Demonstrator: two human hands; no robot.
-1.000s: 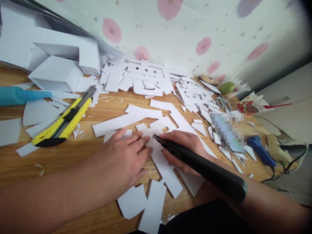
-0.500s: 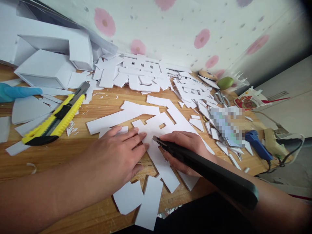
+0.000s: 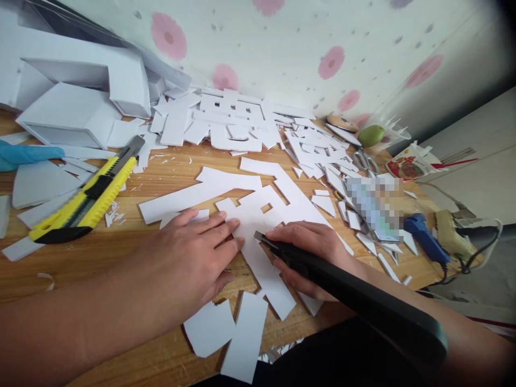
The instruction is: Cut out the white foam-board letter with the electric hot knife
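My right hand (image 3: 318, 252) is closed around a black utility knife (image 3: 355, 295). Its blade tip meets a white foam board piece (image 3: 258, 247), which has a small square cut-out and notched edges. Spread flat, my left hand (image 3: 201, 250) lies to the left, its fingertips resting on the same board. Beneath those fingers, part of the board's left edge is hidden. Behind it lie a long angled white strip (image 3: 193, 193) and another bent piece (image 3: 294, 185). Two loose offcuts, a rounded one (image 3: 209, 328) and a rectangular one (image 3: 245, 336), are nearer me.
A yellow box cutter (image 3: 84, 199) lies at left, near white box shapes (image 3: 68, 113). Scrap pieces (image 3: 234, 118) pile along the wall. To the right are scissors (image 3: 365, 161), a phone-like blurred item (image 3: 373, 209), a blue glue gun (image 3: 425, 236) with cords, and a food tub (image 3: 413, 161).
The knife's rear end has swung slightly lower and to the right, while its blade stays on the board. The left hand keeps its place on the board. The whole view has shifted slightly.
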